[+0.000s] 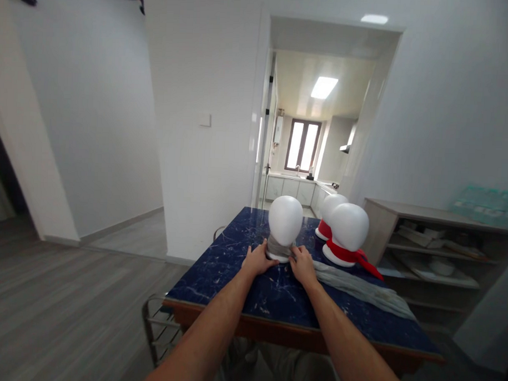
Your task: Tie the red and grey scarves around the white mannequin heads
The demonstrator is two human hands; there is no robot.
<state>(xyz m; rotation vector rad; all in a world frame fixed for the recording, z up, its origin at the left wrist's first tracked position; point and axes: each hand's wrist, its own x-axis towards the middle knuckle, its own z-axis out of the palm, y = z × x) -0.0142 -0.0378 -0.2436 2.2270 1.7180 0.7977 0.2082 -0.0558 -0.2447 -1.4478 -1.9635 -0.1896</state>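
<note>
A white mannequin head [285, 218] stands upright on the blue marbled table [217, 278]. Around its neck wraps a grey scarf [363, 289], whose long loose end trails to the right across the tabletop. My left hand [259, 259] grips the neck and base from the left side, thumb low in front. On the right side, my right hand [303, 264] pinches the scarf close to the neck. Its fingertips are partly hidden. Further right stand two more white heads, the nearer head [349, 226] with a red scarf [344, 251], the farther head [334, 205] with red fabric too.
A metal-framed chair [160, 326] stands at the table's left front corner. To the right is a wooden shelf unit [432, 219] holding assorted items, with wrapped plastic bottles [487, 205] on top. Beyond the table, a doorway opens onto a kitchen.
</note>
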